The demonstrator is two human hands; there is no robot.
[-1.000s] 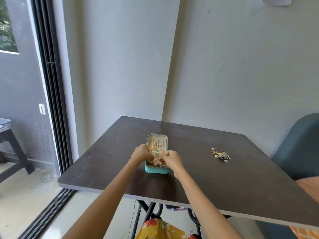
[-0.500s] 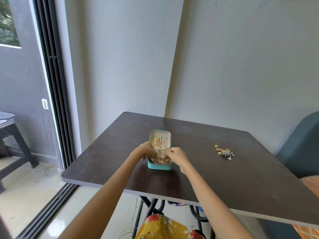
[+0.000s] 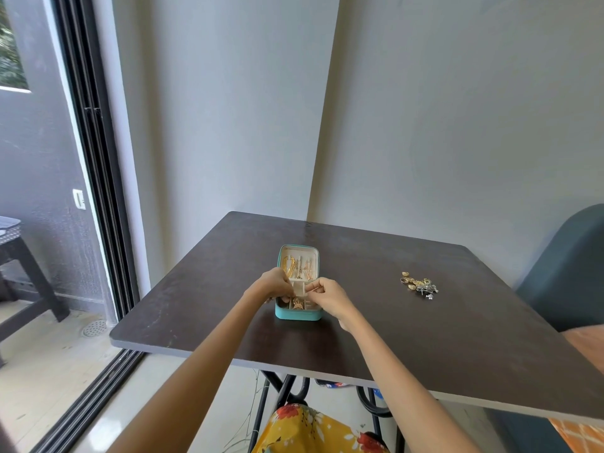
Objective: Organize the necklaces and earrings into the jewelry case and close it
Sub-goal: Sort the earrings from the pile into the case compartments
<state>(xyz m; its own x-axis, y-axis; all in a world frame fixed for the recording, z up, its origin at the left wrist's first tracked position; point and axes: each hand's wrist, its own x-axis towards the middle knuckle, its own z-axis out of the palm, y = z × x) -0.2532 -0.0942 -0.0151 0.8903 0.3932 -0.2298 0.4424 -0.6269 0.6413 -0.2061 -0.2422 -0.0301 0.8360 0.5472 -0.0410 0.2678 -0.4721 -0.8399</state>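
A small teal jewelry case [image 3: 296, 313] sits open on the dark worktop [image 3: 425, 338], toward its left half and a little back from the near edge. Its lid [image 3: 299, 259] lies tipped back on the far side, cream-lined, with gold necklaces [image 3: 290, 267] hanging in a row against it. The near half is split into small cream compartments, and a gold earring [image 3: 297, 303] lies in one of those nearest the person.

Both hands are over the case. The left hand [image 3: 275, 284] hovers at the case's left edge with its fingers curled downward, fingertips meeting over the compartments; it seems to pinch something small there, but the piece is too tiny to make out. The right hand [image 3: 328, 295] is at the case's right side, thumb and forefinger pinched together on a thin gold-coloured bit, the other fingers folded in loosely. The two hands are close, with only a narrow strip of the case's tray showing between them.

Well to the right on the worktop, apart from the case, lies a loose pile of jewelry [image 3: 419, 285], gold pieces mixed with some silvery ones.

The worktop stands in a corner of pale walls. A dark blue chair [image 3: 565, 266] is at its right side, and a sliding door frame [image 3: 98, 178] runs down the left.
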